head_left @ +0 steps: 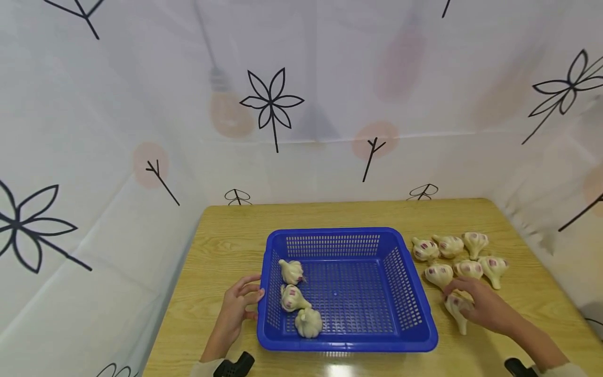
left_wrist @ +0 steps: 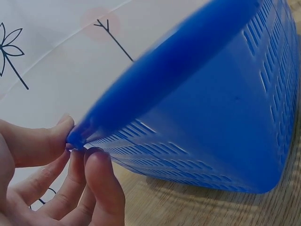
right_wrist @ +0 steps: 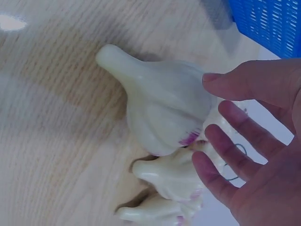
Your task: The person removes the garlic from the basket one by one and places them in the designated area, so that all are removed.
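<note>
A blue plastic basket (head_left: 348,346) sits on the table with three garlic bulbs along its left side, one of them this bulb (head_left: 309,322) near the front. My left hand (head_left: 232,310) pinches the basket's left rim (left_wrist: 155,80) between thumb and fingers. To the right of the basket, my right hand (head_left: 487,308) is over the nearest garlic bulb (right_wrist: 164,103), which lies with its stem pointing toward me. In the right wrist view the thumb (right_wrist: 249,84) overlaps this bulb's edge, and the other fingers are spread and loosely bent beside it.
Several more garlic bulbs (head_left: 468,269) lie in two rows behind my right hand, close to the basket's right side. The wooden table (head_left: 235,225) meets a patterned white cloth (head_left: 306,173) at the back and on both sides.
</note>
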Motion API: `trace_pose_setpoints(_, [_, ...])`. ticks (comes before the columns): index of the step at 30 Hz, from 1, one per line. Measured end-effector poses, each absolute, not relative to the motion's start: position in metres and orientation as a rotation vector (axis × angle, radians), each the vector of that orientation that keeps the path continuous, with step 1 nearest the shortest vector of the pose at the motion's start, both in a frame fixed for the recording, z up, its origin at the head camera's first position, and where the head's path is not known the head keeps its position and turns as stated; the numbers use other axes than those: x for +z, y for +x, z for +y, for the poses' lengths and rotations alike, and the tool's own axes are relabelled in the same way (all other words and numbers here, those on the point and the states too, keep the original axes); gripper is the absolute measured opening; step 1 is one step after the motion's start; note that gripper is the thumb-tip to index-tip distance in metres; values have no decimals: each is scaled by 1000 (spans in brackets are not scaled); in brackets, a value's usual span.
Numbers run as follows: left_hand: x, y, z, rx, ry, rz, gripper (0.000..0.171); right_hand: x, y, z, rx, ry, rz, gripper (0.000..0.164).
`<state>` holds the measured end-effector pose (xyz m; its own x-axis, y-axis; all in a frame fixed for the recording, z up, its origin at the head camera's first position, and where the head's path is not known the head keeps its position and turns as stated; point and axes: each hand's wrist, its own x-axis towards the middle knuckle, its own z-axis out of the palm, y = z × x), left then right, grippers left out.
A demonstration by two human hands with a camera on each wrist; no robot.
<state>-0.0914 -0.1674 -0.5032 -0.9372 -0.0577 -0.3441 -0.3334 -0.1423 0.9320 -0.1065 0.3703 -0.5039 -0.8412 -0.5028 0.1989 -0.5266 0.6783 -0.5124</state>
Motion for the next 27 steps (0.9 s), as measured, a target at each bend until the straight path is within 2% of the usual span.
trace_pose_setpoints(6, [-502, -94, -167, 2186, -439, 1940, 45, -494, -111, 368, 826, 878, -2815, 40])
trace_pose_setpoints(11, [-503, -94, -167, 2171, -458, 1956, 47, -478, -116, 356, 788, 866, -2782, 39])
trace_pose_setpoints(19, [-500, -93, -167, 2168, -454, 1960, 50, -441, -130, 319, 1010, 879, -2790, 29])
trace_pose_setpoints(27, [-500, -93, -167, 2169, -401, 1961, 50, -428, -144, 276, 1140, 1044, -2813, 24])
